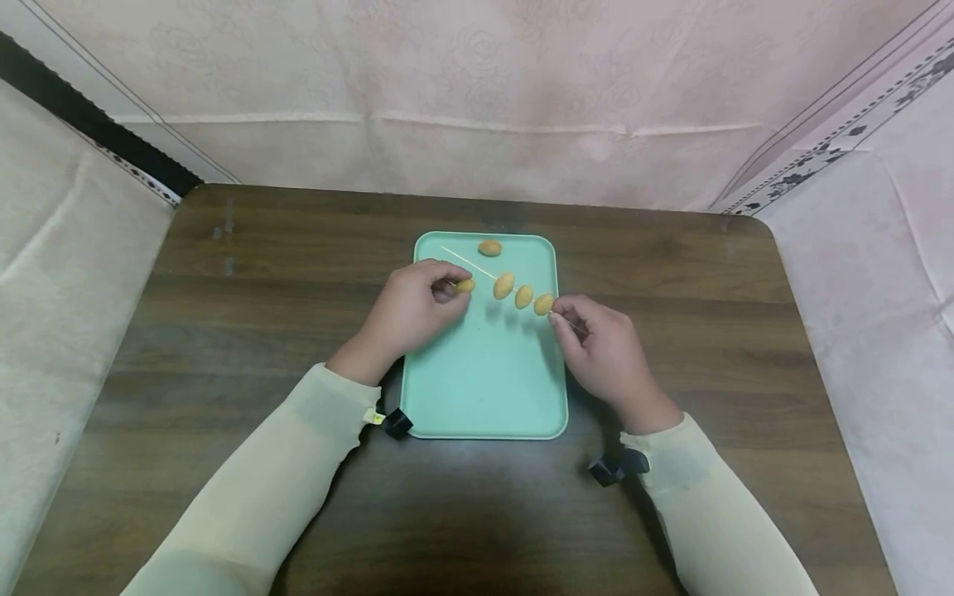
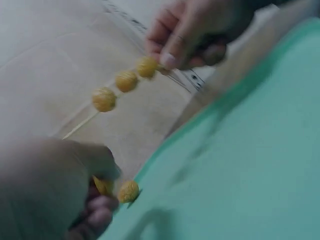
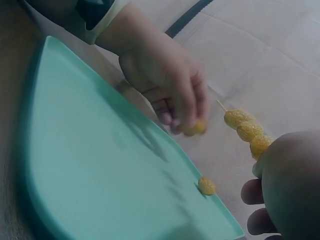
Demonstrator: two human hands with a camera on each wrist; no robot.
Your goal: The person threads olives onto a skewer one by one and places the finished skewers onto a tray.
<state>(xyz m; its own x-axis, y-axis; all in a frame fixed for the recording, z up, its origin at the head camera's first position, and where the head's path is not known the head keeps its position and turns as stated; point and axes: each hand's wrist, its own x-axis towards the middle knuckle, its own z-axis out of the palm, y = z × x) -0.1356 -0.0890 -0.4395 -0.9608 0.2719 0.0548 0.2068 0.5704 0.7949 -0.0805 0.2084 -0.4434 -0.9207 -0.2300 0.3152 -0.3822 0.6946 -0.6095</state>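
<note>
A thin wooden skewer [image 1: 465,260] slants above the tray, with three oval, yellow-orange, rough-skinned pieces [image 1: 524,296] threaded on it. My right hand [image 1: 613,352] pinches the skewer at its lower right end, close beside the last piece. The skewer's other end is bare and points up and left. My left hand [image 1: 408,313] pinches one loose yellow piece [image 1: 465,285] between thumb and fingers, to the left of the skewer and apart from it. Another loose piece [image 1: 489,247] lies near the tray's far edge, also visible in the right wrist view.
A mint-green rectangular tray [image 1: 484,397] lies on the brown wooden table [image 1: 298,273], beneath both hands. Pale patterned cloth [image 1: 477,74] hangs behind the table and at both sides. Small black devices [image 1: 397,424] are strapped to the wrists.
</note>
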